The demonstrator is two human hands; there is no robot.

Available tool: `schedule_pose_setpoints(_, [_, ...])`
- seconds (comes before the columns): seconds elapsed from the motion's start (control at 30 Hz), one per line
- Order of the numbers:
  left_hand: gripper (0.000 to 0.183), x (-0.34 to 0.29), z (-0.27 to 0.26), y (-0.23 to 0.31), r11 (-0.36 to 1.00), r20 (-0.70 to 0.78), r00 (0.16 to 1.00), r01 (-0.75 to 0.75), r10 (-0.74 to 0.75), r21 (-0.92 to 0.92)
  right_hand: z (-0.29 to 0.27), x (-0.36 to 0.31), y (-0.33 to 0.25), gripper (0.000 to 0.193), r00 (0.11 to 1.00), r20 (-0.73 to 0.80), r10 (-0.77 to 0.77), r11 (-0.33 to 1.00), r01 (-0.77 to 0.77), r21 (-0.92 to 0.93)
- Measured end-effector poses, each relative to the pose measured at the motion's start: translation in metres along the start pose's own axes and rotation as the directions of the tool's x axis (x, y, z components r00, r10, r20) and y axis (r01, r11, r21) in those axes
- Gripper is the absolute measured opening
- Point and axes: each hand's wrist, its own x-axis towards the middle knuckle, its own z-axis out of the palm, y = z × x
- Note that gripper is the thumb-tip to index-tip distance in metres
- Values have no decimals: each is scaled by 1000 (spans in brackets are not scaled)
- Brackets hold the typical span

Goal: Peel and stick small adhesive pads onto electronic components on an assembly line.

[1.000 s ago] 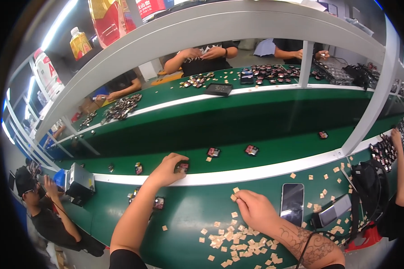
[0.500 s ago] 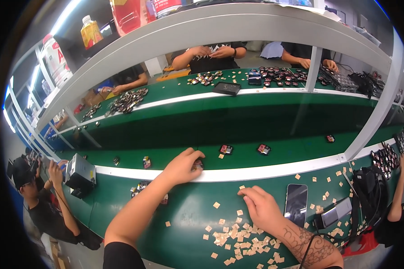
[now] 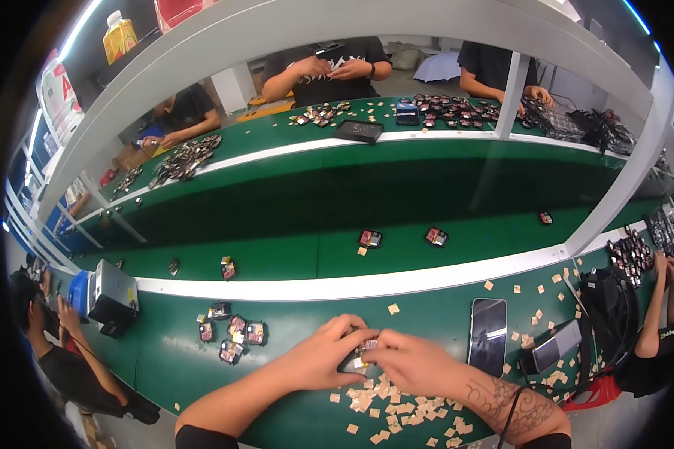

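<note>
Over the near bench, my left hand (image 3: 326, 355) grips a small electronic module (image 3: 362, 358) with a dark body and small coloured parts, held between thumb and fingers. My right hand (image 3: 415, 362) meets it from the right, its fingertips pinched together against the module's top. Whatever those fingertips pinch is hidden. Just below both hands spreads a loose pile of small tan square pieces (image 3: 419, 410). Left of my left forearm sits a group of several similar modules (image 3: 236, 331), dark with pink and silver parts.
A white rail (image 3: 299, 287) divides the bench from a green conveyor belt (image 3: 277, 258) carrying scattered modules. To the right lie a phone (image 3: 488, 337), a grey box-shaped device (image 3: 554, 347) and a black bag (image 3: 609, 299). A metal box (image 3: 114, 298) stands left. Other people work around.
My left hand has come back from the belt's edge with a module. My right hand has moved left from beside the tan squares to meet it. The view has shifted slightly.
</note>
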Motion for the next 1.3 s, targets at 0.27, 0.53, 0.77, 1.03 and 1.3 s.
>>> schedule_pose_setpoints(0.27, [68, -11, 0, -5, 998, 2, 999, 34, -34, -45, -4, 6, -11, 40, 994, 93, 51, 999, -51, 5])
schedule_pose_setpoints(0.53, [67, -14, -3, -8, 997, -24, 997, -73, 72, -20, -5, 8, -13, 35, 993, 119, 17, 999, -13, -37])
schedule_pose_setpoints(0.77, [62, -15, 13, -10, 995, -62, 997, -57, 51, -87, -17, 5, -22, 34, 991, 74, 111, 948, -83, -307])
schedule_pose_setpoints(1.03, [64, -16, 18, 0, 997, -133, 990, -55, 48, -48, -9, 12, -48, 25, 998, 69, 7, 791, 36, -610])
schedule_pose_setpoints(1.3, [61, -19, 23, 3, 997, -146, 989, 19, -30, -73, -10, 4, -11, 18, 969, -78, 235, 971, -231, 57])
